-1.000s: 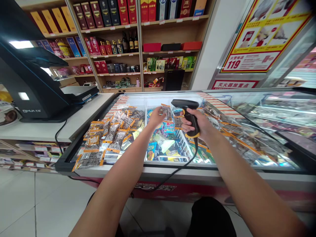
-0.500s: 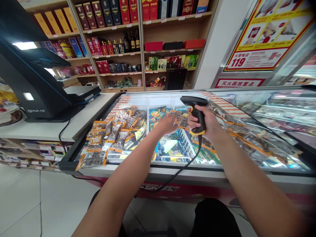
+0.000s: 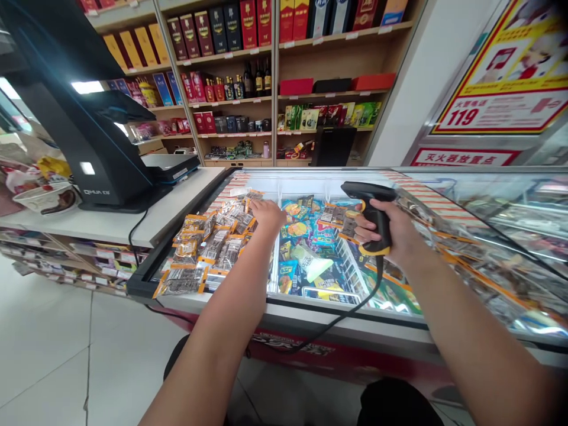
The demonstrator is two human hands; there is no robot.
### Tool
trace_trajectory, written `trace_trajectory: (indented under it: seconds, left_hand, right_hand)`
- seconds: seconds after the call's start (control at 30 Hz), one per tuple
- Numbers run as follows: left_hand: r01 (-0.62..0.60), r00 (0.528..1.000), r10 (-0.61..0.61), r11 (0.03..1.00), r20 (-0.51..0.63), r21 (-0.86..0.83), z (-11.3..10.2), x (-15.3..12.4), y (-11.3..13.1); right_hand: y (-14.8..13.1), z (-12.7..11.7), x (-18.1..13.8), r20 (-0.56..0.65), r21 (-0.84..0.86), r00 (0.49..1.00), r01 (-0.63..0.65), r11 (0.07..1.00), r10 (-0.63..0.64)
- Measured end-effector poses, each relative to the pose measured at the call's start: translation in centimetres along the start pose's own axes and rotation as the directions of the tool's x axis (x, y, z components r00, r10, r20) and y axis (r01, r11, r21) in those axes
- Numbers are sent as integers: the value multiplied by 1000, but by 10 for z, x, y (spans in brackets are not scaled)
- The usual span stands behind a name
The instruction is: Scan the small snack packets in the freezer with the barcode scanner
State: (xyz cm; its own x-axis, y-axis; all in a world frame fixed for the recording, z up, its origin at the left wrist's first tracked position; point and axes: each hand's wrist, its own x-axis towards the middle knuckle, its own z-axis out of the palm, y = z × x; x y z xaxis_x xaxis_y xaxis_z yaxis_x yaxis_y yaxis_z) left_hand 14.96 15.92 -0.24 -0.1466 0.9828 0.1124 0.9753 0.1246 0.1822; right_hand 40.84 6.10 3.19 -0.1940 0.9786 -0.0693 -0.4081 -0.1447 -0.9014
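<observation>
My right hand (image 3: 394,231) is wrapped round the grip of a black-and-yellow barcode scanner (image 3: 375,216), its head tilted toward the left. A dark cable runs down from the grip. My left hand (image 3: 268,216) is over the far right edge of a pile of clear snack packets with orange ends (image 3: 217,244), fingers stretched toward them. Its fingertips are partly hidden, and I see nothing held. One similar snack packet (image 3: 332,214) lies on the freezer glass, left of the scanner. More orange-edged packets (image 3: 470,254) are heaped to the right of my right hand.
Under the packets is a glass-topped chest freezer (image 3: 310,305) holding colourful bags in white wire baskets. A black scale terminal (image 3: 106,160) stands on the white counter (image 3: 146,228) at left. Shelves of boxes and bottles (image 3: 231,89) line the back. The scanner cable crosses the freezer's front.
My left hand has moved left, from beside the single packet near the scanner to the left pile. My right hand still holds the scanner. The view has turned slightly left.
</observation>
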Motion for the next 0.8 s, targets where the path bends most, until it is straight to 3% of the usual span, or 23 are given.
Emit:
trace_trajectory:
  seconds: [0.1, 0.3, 0.47, 0.6, 0.8]
  left_hand:
    - [-59, 998, 59, 998, -3, -5, 1, -5, 8]
    - [-326, 945, 327, 938, -4, -116, -1, -22, 33]
    - [-283, 959, 278, 953, -53, -107, 2, -27, 39]
    - [-348, 926, 371, 913, 77, -214, 5, -25, 36]
    - [-266, 919, 367, 850, 147, -455, 4, -15, 35]
  right_hand:
    - [0, 1, 0, 4, -5, 1000, 0, 1000, 0]
    - [-2, 3, -2, -23, 26, 999, -23, 999, 24]
    - [-1, 0, 0, 6, 9, 1000, 22, 1000, -22]
    - [-1, -2, 1, 32, -11, 999, 20, 1000, -20]
    - [1, -5, 2, 47, -31, 999, -10, 999, 12]
